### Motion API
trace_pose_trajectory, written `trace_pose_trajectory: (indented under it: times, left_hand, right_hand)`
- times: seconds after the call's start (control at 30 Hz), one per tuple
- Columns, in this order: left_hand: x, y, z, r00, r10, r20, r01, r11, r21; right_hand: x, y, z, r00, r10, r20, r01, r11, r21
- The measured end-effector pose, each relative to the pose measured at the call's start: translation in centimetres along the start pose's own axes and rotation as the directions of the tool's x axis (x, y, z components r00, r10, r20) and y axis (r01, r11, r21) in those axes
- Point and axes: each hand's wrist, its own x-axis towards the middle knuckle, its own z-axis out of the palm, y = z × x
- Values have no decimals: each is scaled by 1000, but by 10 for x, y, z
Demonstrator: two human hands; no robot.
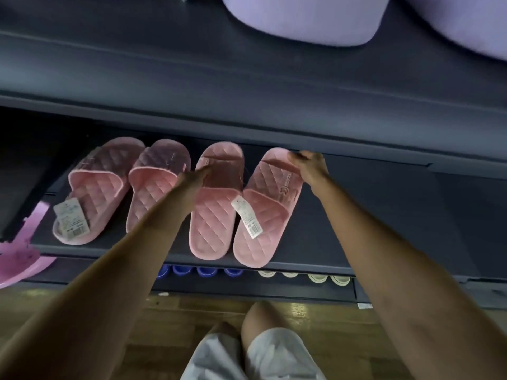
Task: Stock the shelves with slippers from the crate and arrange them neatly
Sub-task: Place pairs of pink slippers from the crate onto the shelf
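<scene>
Two pairs of pink quilted slippers lie toes-inward on a dark grey shelf [370, 215]. The left pair [96, 193] lies untouched, with a paper tag on its outer slipper. My left hand [196, 175] rests with straight fingers on the strap of the third slipper [214, 215]. My right hand [308, 165] grips the strap of the rightmost slipper [269, 212], fingers curled over its front edge. A white tag hangs between these two slippers.
Right of the slippers the shelf is bare. A shelf above carries lilac slippers [310, 17]. Below, blue [203, 271] and cream slipper tips [312, 277] poke out. A magenta slipper [22, 253] sits at the left edge. My knees [260, 319] are over the wooden floor.
</scene>
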Motion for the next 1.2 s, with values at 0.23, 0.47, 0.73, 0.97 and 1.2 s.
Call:
trace_pose_trajectory:
  times: [0.23,0.47,0.73,0.97,1.2]
  left_hand:
    - [11,2,5,982,186,-38,-171,953,250]
    - [-18,3,0,946,325,16,-314,898,309]
    - [-93,1,-41,940,337,62,-339,887,313]
    - [-181,-1,-89,922,364,129,-376,769,518]
    - [-251,-15,-114,901,412,136,-401,670,625]
  right_hand:
    - [14,0,27,1000,-17,26,21,982,-190]
    - [-19,-5,26,990,-103,100,136,891,-433]
    - [-101,-13,-1,968,-183,171,244,841,-483]
    - [-193,-29,-21,951,-207,229,303,768,-564]
    - [-265,-31,-49,915,-261,308,402,663,-631]
